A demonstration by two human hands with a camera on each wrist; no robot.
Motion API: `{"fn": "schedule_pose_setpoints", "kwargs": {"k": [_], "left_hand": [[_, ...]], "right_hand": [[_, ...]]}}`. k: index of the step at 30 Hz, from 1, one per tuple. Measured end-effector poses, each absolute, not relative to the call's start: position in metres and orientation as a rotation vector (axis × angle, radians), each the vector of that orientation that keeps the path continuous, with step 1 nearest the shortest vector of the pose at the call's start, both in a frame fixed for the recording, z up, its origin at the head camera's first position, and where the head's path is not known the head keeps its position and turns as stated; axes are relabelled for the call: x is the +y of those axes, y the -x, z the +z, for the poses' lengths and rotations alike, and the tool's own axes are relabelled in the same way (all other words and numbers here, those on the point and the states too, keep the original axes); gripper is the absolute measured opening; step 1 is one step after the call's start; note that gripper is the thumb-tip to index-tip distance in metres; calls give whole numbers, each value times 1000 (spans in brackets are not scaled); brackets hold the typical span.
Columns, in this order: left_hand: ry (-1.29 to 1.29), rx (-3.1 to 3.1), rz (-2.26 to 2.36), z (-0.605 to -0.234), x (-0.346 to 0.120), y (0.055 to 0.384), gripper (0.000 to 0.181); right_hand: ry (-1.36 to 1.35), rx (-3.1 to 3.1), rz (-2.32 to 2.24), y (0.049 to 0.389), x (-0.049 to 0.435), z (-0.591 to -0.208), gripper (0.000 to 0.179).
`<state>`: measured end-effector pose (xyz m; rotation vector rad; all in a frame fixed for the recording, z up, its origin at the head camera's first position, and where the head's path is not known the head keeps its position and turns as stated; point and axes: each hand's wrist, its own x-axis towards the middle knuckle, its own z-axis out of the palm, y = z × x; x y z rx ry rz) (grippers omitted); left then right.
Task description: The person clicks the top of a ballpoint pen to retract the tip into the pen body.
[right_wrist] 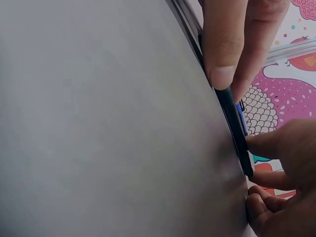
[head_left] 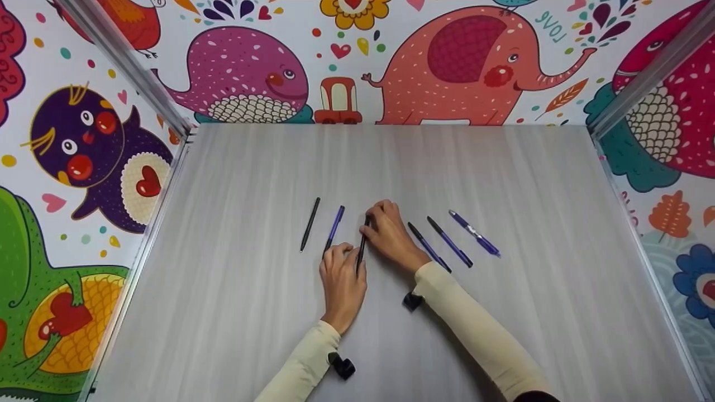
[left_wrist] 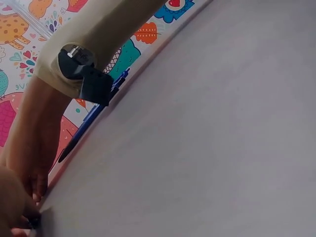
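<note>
Left hand [head_left: 343,285] is pinching near end of slim black pen [head_left: 363,244]; right hand [head_left: 391,234] is pinching far end. Pen is pointing away from person, long axis slanting slightly rightward; tip end unclear. Leftward, blue-and-black pen [head_left: 336,224], second black pen [head_left: 310,224] are lying; rightward, three blue-bodied pens [head_left: 449,241], all on grey wood-grain table [head_left: 223,312].
</note>
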<state>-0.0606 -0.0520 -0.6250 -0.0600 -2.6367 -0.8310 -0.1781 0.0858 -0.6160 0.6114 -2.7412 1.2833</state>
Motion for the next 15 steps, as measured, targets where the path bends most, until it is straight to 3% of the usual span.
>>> {"fn": "schedule_pose_setpoints", "kwargs": {"k": [9,15], "left_hand": [[68,-2614,-856,-623,-52,62,24],[100,-2595,-870,-615,-48,64,26]], "right_hand": [[-537,-2738,1318,169,90,-602,20],[-510,-2619,1430,161,105,-594,26]]}}
